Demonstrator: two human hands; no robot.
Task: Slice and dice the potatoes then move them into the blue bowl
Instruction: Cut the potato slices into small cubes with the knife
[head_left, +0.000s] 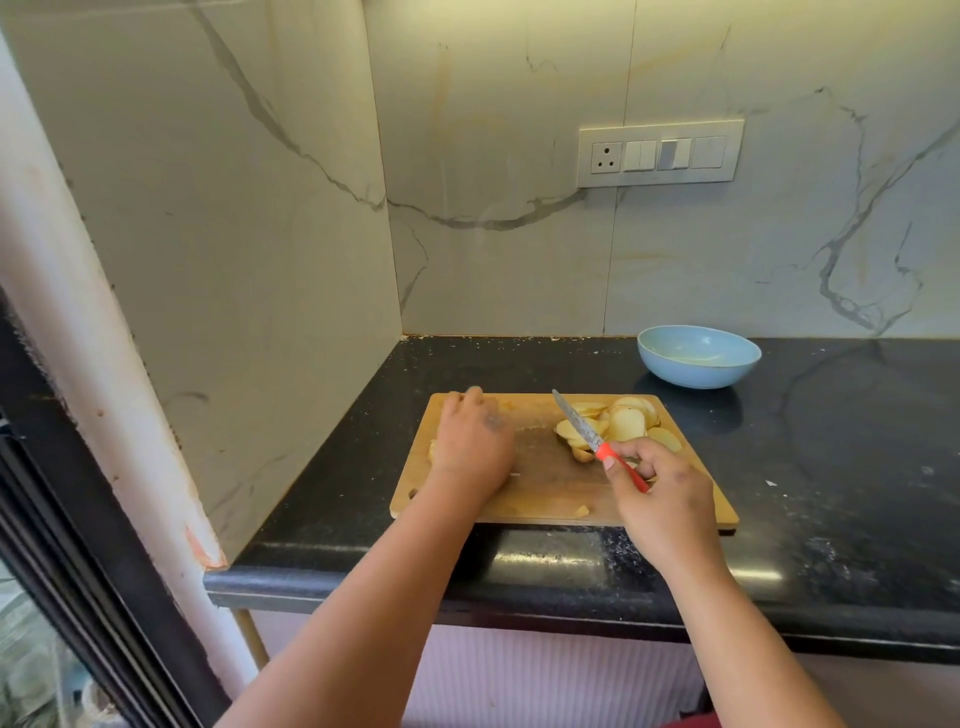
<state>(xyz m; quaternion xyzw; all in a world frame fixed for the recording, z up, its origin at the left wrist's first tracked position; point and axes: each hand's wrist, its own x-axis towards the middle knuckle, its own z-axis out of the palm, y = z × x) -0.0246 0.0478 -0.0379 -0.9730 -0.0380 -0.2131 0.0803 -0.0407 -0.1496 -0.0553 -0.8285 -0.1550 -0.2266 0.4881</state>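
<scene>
Presently logged, head view:

1. Left hand (472, 447): palm down on left part of wooden cutting board (540, 488), fingers curved over sth pale, prob. a potato piece (432, 449) peeking out at its left edge; grip itself hidden under the hand, so cannot tell if it holds or just covers it.

2. Right hand (657, 491): pinches knife (597, 441) by its red handle, thumb and fingers curled round it. Blade patterned, tilted, tip pointing away and toward the left hand, held over the board btwn the two hands.

3. Potato slices (623, 421): pale yellow rounds, heaped and overlapping, just beyond the right hand's fingers, on far right part of the board. Blade crosses in front of the heap's left side; contact w/ slices not clear. One small scrap (582, 511) lies at board's near edge, btwn the wrists.

4. Blue bowl (698, 356): upright on black surface (831, 467), beyond the right hand and past the board's far right corner, apart from the board. No potato visible inside.

5. Backdrop: marble-look wall w/ switch panel (661, 153) above the bowl.
</scene>
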